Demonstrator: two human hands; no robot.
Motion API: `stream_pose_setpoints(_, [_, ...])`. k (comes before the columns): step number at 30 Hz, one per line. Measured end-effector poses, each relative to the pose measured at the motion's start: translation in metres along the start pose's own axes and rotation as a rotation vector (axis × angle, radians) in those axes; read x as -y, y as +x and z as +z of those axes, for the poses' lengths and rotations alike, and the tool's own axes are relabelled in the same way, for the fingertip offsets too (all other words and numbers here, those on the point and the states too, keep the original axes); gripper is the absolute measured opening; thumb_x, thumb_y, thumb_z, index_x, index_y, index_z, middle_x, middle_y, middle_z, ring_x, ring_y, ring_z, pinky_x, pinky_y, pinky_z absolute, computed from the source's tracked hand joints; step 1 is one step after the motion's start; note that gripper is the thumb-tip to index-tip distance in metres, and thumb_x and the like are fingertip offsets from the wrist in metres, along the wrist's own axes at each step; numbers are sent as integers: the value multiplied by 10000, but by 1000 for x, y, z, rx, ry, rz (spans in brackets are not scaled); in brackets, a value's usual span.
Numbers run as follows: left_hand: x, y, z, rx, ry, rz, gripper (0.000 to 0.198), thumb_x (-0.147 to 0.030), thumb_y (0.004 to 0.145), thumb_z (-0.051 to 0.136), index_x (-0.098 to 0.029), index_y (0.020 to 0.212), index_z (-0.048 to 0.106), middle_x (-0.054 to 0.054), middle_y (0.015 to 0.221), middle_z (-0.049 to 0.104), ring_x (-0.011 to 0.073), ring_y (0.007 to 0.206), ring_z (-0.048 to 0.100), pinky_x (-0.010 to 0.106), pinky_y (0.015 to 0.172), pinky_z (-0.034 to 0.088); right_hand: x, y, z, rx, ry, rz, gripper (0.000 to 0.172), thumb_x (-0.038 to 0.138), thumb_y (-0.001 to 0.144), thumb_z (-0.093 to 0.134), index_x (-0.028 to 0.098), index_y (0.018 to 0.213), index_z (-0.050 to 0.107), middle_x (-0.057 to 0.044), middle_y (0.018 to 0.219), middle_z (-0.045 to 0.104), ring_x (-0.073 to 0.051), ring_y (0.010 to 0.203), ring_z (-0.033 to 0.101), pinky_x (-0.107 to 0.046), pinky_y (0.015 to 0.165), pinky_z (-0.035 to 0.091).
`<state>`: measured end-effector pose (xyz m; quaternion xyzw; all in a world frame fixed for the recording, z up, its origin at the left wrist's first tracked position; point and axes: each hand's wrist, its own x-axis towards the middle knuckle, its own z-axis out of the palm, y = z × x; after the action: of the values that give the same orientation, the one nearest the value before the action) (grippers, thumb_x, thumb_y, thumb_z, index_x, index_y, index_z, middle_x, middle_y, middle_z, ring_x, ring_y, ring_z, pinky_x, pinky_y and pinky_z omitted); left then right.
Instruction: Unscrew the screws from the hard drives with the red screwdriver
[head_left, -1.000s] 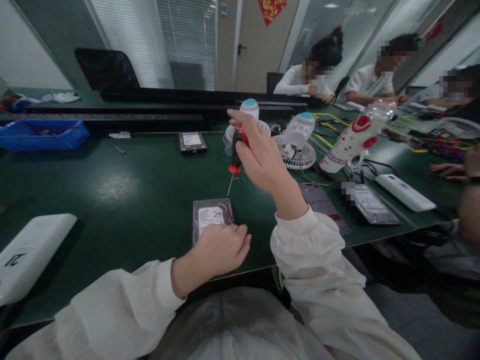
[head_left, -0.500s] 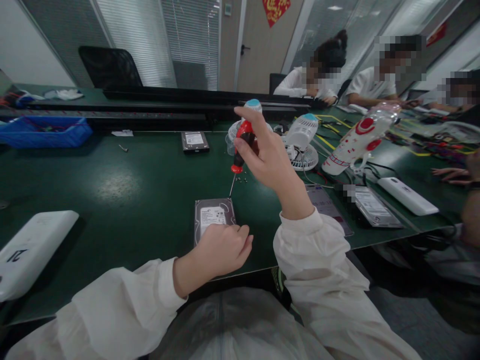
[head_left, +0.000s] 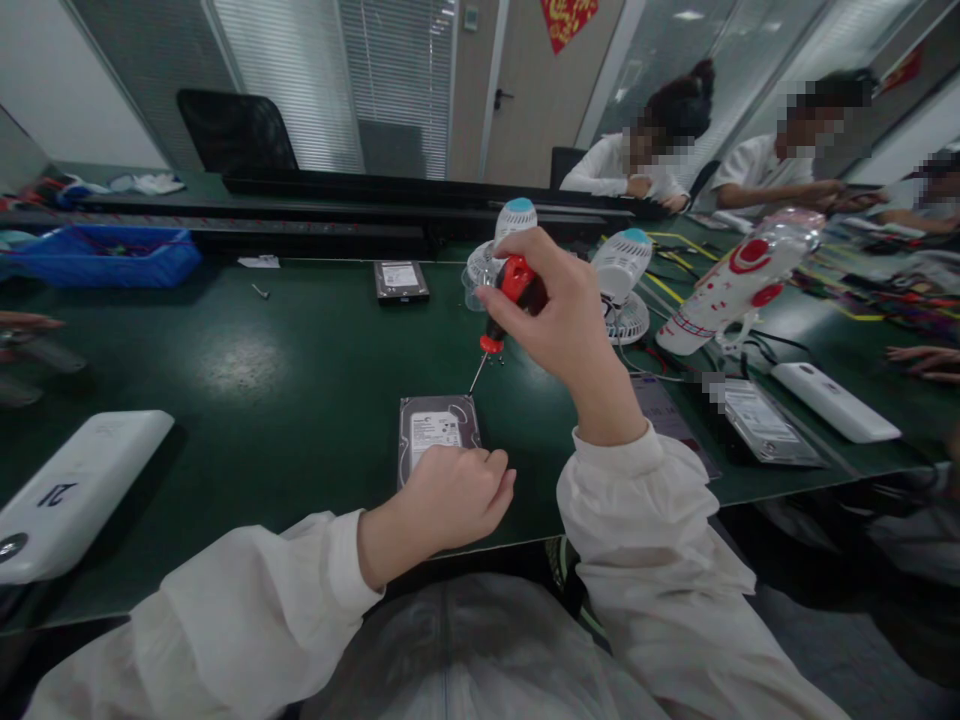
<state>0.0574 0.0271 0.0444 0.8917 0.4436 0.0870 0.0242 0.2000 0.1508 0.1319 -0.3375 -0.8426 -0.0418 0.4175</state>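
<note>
My right hand (head_left: 559, 310) grips the red and black handle of a screwdriver (head_left: 495, 325), thumb and fingers bent round it. The slim shaft slants down, and its tip meets the far right corner of a hard drive (head_left: 439, 405), label up, on the green table. Across the drive's near part lies my left hand (head_left: 454, 490), its fingers curled in and closed against the drive; it hides the near end. A few small screws (head_left: 495, 360) lie just beyond the drive, partly behind the screwdriver.
A second hard drive (head_left: 401, 281) lies farther back, another (head_left: 761, 425) at right. White power banks (head_left: 82, 490) lie at both sides. Small fans (head_left: 621, 265) and a bottle (head_left: 739, 280) stand behind my right hand. Another person's hand (head_left: 30, 322) shows at far left; people sit opposite.
The screwdriver handle has tilted further right while its tip stays at the drive's corner. At far left, another person's hand has come into view. My view has shifted slightly left.
</note>
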Motion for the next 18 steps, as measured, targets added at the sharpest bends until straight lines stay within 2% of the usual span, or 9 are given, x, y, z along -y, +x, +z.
stream_pose_setpoints(5, [0,0,0,4,-6,-1,371,-305,1050,354,-159,958,683,110,826,772,277,686,753,336,524,482,-1,0,-3,0,73,-13,352,403,1036,391,273,1325,545,-89,1252,672,-260,1128,655,-475,987,554])
stream_pose_setpoints(7, [0,0,1,2,-8,-1,374,-306,1049,352,-161,950,682,109,816,769,279,680,751,339,520,480,-1,0,-2,-2,89,-28,378,391,1028,417,278,1373,521,-100,1298,664,-272,1181,643,-484,1028,541])
stream_pose_setpoints(12, [0,0,1,7,-3,-3,381,-314,1053,345,-160,960,681,111,835,774,283,700,759,342,529,490,0,0,2,35,27,-7,442,504,1002,491,235,1352,516,-122,1286,651,-285,1109,651,-508,1023,525])
stream_pose_setpoints(18, [0,2,0,23,-2,-1,391,-311,1055,332,-159,979,684,112,872,782,286,712,760,349,536,505,-1,0,2,49,134,-50,443,409,1046,361,237,1452,404,-111,1354,600,-259,1175,620,-464,1047,504])
